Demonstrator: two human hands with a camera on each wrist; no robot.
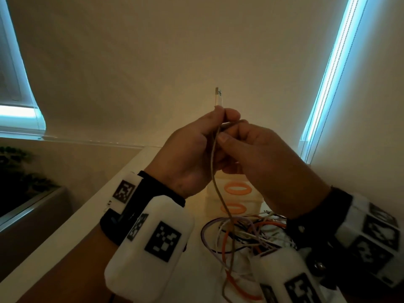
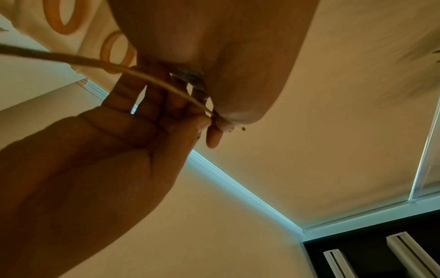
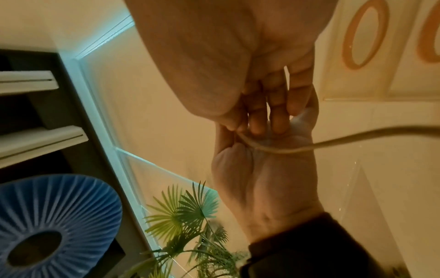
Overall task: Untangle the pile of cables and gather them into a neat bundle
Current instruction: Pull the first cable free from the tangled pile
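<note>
Both hands are raised above the table. My left hand (image 1: 215,115) pinches a thin beige cable (image 1: 215,171) just under its white plug (image 1: 218,98), which points straight up. Right beside it, my right hand (image 1: 226,136) pinches the same cable slightly lower. From there the cable hangs down into a tangled pile of orange, white, black and purple cables (image 1: 244,237) on the table. In the left wrist view the cable (image 2: 95,62) runs across both hands and the plug tip (image 2: 243,129) pokes out past the fingers. The right wrist view shows the cable (image 3: 357,139) crossing the left palm (image 3: 262,178).
A white box with orange rings (image 1: 236,193) stands behind the pile. The white table (image 1: 91,211) has its edge at the left, with a plant (image 1: 13,171) beyond it. Pale blinds fill the background. A blue ribbed round object (image 3: 47,225) shows in the right wrist view.
</note>
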